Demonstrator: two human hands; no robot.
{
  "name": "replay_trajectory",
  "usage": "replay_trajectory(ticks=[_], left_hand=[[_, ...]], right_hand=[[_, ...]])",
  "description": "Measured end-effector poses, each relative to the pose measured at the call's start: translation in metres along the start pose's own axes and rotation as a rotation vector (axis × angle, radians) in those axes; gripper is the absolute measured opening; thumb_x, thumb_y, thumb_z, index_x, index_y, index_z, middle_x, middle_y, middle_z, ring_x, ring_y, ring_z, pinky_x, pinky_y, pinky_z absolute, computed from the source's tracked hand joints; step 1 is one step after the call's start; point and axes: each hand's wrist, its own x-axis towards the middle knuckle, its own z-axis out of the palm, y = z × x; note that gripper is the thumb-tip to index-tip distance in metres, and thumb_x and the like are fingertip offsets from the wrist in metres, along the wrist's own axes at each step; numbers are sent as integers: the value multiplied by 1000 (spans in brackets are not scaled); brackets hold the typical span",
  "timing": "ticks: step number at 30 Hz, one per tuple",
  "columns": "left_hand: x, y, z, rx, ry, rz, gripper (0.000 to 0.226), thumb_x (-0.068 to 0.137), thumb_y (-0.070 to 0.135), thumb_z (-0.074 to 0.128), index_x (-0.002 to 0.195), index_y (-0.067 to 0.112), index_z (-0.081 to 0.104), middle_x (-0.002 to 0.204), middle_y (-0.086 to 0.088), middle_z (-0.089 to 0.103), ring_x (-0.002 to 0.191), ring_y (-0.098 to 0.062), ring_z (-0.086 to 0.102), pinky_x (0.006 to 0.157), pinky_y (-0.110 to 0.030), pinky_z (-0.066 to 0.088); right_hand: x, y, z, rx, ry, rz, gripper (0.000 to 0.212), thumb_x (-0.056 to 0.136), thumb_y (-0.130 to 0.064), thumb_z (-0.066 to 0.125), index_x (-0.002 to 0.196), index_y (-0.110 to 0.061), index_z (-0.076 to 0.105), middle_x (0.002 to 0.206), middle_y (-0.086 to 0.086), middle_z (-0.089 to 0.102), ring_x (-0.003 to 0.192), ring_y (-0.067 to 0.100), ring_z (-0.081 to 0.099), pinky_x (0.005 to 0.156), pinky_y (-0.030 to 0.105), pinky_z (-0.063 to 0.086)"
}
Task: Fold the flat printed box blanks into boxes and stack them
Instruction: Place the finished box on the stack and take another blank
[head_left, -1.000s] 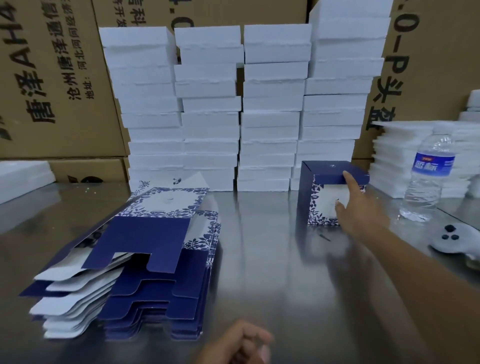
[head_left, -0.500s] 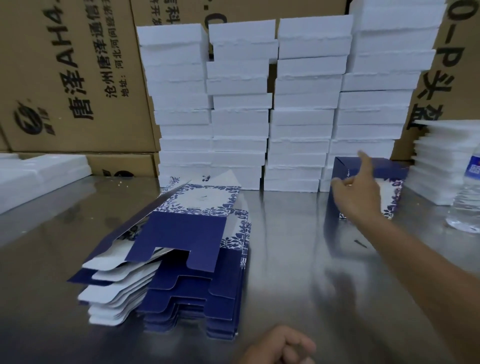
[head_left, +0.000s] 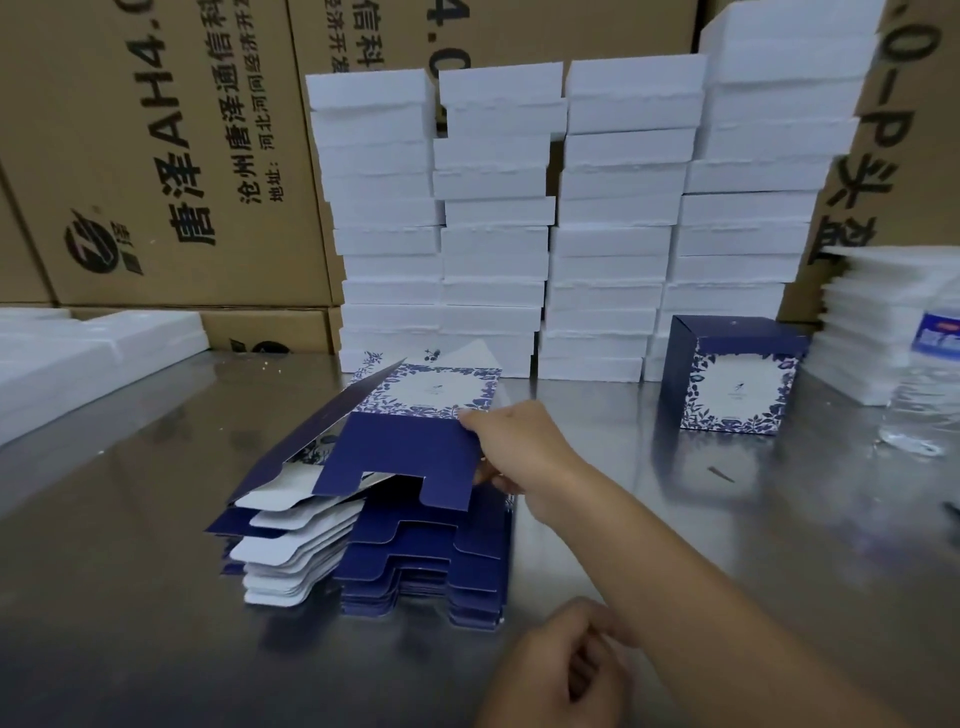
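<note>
Box blanks lie in a flat pile on the shiny counter, a little left of the middle of the frame. The top blank is lifted off the pile, and its left side tips up. Its long way runs from the bottom of the frame up toward the white blocks at the back.

The right grip is just right of this blank. It pinches the blank's right edge, thumb on top and fingers under. So the blank lies to the left of that grip.

The left grip sits near the bottom edge of the frame, right of the pile and apart from it. Its fingers are curled in with nothing in them. I think it must reach up and left to catch the blank's other side.

One folded box stands at the right, well apart from the pile.
</note>
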Motion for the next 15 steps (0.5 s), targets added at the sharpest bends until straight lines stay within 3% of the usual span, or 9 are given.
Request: replay_trajectory(ticks=[3,6,8,13,15], left_hand=[[-2,4,-4,12,17,18,19,87,7,48,86,22,59,73,-1,53,67,-9,53,62,-12,38],[-7,10,-3,-2,41,-1,25,89,3,48,82,25,60,67,1,51,62,-7,50,59,-12,38],[-8,11,-2,-14,49,-19,26,90,4,47,85,25,62,69,0,54,63,-6,51,59,-12,39],[-11,14,-3,-91,80,-44,23,95,3,46,90,20,60,65,-1,58,65,-12,55,67,-20,45],[-14,17,-5,-186,109,-29,19,97,4,46,88,13,60,60,-1,58,58,-12,55,60,-20,45]], right_hand=[[-8,-1,1,148,17,56,6,90,-11,57,86,-12,53,75,8,56,52,12,51,40,13,37],[-22,3,-7,193,13,-17,4,92,-11,55,89,-11,58,80,9,59,57,13,53,57,24,44],[-38,9,-19,221,14,-72,14,95,-14,53,86,-10,64,80,6,65,65,16,58,65,27,45],[-97,26,-64,375,103,-132,21,97,-19,48,94,-14,68,81,-4,74,65,6,67,51,18,49],[-116,37,-80,463,180,-102,22,98,-20,46,96,-13,67,84,-2,74,65,8,67,49,21,47]])
